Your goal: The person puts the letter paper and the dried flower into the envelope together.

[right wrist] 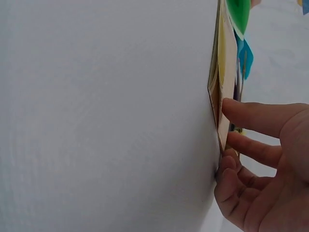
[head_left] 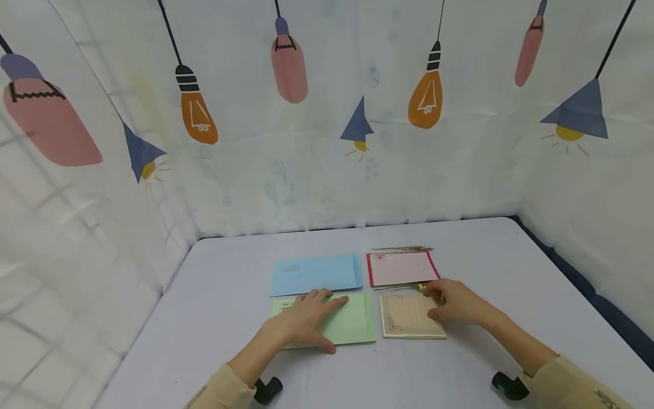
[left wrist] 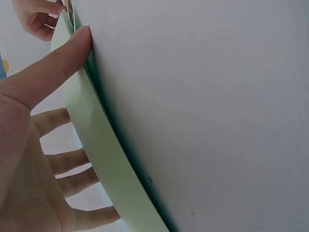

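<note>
My left hand (head_left: 306,322) rests with spread fingers on a light green envelope (head_left: 352,324) lying on the table. In the left wrist view, the thumb (left wrist: 72,50) lies along the envelope's near edge, and the other fingers reach across its face. My right hand (head_left: 457,304) holds a tan card (head_left: 409,318) with a dark corner ornament, to the right of the envelope. Seen from the right wrist, the thumb (right wrist: 241,111) presses on the card's face while the lower fingers curl at its edge. The card's layers stand slightly apart.
Behind the green envelope lies a blue envelope (head_left: 314,275). A pink card with a red border (head_left: 403,268) is right of it, with dried sprigs (head_left: 409,248) along its far edge. A small yellow flower (head_left: 422,286) shows by my right fingers. A patterned cloth (head_left: 317,170) hangs behind the table.
</note>
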A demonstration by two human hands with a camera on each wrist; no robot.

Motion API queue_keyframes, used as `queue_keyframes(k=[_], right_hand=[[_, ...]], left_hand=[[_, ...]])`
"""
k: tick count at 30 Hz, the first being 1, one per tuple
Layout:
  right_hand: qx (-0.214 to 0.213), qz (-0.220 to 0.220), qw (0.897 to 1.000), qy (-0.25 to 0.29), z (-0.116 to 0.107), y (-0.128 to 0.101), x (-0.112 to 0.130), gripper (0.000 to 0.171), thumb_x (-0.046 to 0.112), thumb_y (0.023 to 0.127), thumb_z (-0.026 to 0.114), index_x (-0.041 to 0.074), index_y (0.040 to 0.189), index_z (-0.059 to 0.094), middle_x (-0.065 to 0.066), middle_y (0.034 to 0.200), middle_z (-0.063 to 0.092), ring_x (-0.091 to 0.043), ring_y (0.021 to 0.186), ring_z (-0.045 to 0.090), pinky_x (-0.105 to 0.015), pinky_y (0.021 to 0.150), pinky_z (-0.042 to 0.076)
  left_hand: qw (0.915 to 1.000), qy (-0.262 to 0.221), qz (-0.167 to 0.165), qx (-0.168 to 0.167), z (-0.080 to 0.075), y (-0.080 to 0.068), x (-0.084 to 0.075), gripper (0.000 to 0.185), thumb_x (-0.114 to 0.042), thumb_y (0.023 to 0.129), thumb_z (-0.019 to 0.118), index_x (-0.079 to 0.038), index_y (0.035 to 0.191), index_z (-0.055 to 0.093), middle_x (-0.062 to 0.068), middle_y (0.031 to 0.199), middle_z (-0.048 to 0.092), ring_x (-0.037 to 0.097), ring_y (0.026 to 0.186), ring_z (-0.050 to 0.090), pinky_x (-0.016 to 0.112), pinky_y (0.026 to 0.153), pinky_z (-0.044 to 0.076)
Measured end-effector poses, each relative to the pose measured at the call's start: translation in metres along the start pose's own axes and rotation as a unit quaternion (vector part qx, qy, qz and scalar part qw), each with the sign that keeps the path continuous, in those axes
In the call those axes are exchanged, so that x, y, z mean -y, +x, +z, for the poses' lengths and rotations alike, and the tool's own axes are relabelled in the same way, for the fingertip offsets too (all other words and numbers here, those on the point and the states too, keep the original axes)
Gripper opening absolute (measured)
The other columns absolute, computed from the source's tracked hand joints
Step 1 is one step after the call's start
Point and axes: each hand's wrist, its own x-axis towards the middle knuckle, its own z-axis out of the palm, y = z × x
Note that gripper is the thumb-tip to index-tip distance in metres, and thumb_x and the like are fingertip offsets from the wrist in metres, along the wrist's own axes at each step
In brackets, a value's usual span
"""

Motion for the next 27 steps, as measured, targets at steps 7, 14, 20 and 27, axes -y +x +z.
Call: queue_keyframes(k=[7,14,20,27], right_hand=[[-0.011,-0.006,1.000,-0.023,0.005,0.000,-0.002,0.038,0.011,0.077,0.089,0.005,0.106,0.066,-0.001,0.096,0.059,-0.019,0.089,0.053,-0.033,0.072,0.048],[-0.014,0.008,1.000,-0.010,0.006,-0.004,0.001,0.042,0.010,0.075,0.090,0.006,0.106,0.062,-0.002,0.096,0.058,-0.019,0.087,0.052,-0.032,0.071,0.047],[-0.007,0.027,0.999,0.027,0.003,-0.008,0.001,0.036,0.007,0.081,0.085,0.006,0.106,0.060,-0.002,0.093,0.060,-0.019,0.083,0.054,-0.031,0.068,0.048],[0.004,0.035,0.994,0.104,-0.008,-0.013,-0.004,0.019,0.006,0.094,0.071,0.001,0.112,0.066,-0.007,0.097,0.062,-0.023,0.083,0.059,-0.030,0.065,0.054]], left_hand=[[1.0000,0.005,-0.004,0.003,0.000,0.000,0.000,0.102,-0.057,0.075,0.087,-0.029,0.160,0.038,0.009,0.153,0.042,0.032,0.140,0.040,0.059,0.110,0.036],[1.0000,0.005,-0.003,0.003,0.001,-0.001,-0.001,0.103,-0.057,0.076,0.087,-0.028,0.161,0.037,0.010,0.154,0.041,0.032,0.141,0.039,0.060,0.110,0.034],[1.0000,0.006,-0.001,-0.001,0.001,0.000,-0.001,0.102,-0.057,0.076,0.087,-0.028,0.161,0.037,0.010,0.154,0.041,0.032,0.140,0.040,0.059,0.110,0.035],[1.0000,0.007,0.001,-0.003,0.001,0.000,-0.001,0.102,-0.056,0.076,0.087,-0.028,0.160,0.038,0.010,0.152,0.042,0.033,0.139,0.041,0.059,0.109,0.036]])
